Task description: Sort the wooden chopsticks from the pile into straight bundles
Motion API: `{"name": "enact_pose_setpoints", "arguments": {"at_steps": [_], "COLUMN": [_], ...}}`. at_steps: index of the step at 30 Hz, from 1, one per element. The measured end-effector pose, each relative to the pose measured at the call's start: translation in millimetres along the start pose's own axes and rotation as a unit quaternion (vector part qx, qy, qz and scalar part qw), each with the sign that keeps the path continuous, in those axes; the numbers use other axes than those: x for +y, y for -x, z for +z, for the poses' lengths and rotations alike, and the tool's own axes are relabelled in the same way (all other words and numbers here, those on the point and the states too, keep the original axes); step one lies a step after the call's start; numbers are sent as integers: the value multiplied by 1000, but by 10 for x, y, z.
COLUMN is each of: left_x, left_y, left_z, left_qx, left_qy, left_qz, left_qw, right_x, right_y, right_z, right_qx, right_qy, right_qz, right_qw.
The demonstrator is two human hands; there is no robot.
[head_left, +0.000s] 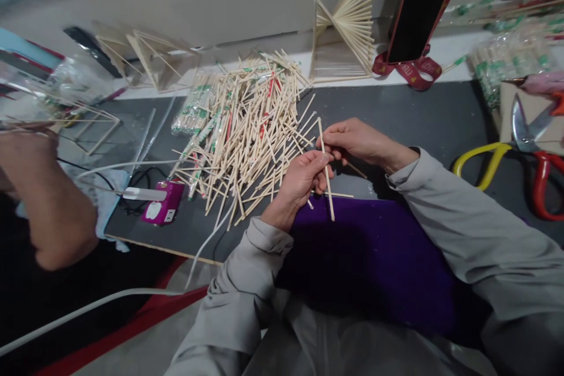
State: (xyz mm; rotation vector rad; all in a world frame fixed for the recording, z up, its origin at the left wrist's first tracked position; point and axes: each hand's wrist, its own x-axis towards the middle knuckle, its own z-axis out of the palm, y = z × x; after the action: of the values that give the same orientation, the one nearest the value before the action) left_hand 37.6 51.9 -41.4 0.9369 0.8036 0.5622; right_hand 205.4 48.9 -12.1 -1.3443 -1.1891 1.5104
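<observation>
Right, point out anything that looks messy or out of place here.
The loose sticks stand out: they lie in a jumbled heap, crossing at many angles, while the clear-wrapped packet beside them keeps its sticks bundled. The scissors, on the picture's right, lie open, blades apart.

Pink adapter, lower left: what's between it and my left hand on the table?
In the head view, loose sticks and a white cable lie between the pink adapter and your left hand.
</observation>
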Motion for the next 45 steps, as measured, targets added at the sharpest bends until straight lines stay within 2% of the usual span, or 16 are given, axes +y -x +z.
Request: {"name": "enact_pose_setpoints", "arguments": {"at_steps": [7,13,18,20,23,27,31,38,41,43,45], "left_x": [-8,43,78,72,56,58,66,55,56,58,61], "left_y": [6,20,52,56,56,70,86,88,95,100,102], "left_z": [1,-14,-24,-22,-9,19,33,42,55,61,61], "left_qx": [-11,-33,-37,-34,-25,-14,-10,4,11,14,17], "left_qy": [0,41,26,10,-22,-48,-58,-78,-85,-89,-95], "left_qz": [-3,-3,-4,-7,-10,-13,-11,-9,-10,-12,-16], "left_qw": [1000,999,999,999,999,999,998,997,996,996,995], "right_x": [42,99,64,29,1,28,53,24,57,100,139], "right_y": [2,-18,-75,-80,-83,-99,-90,-65,-77,-100,-125], "right_z": [28,8,-184,-249,-287,-300,-312,-269,-261,-267,-273], "right_qx": [38,26,119,134,126,120,112,98,87,84,83], "right_qy": [135,23,-25,-55,-84,-71,-47,-83,-25,76,231], "right_qz": [-59,-34,-16,-15,-3,15,-7,-11,-42,-82,-135], "right_qw": [988,999,992,989,988,990,993,992,995,990,960]}}
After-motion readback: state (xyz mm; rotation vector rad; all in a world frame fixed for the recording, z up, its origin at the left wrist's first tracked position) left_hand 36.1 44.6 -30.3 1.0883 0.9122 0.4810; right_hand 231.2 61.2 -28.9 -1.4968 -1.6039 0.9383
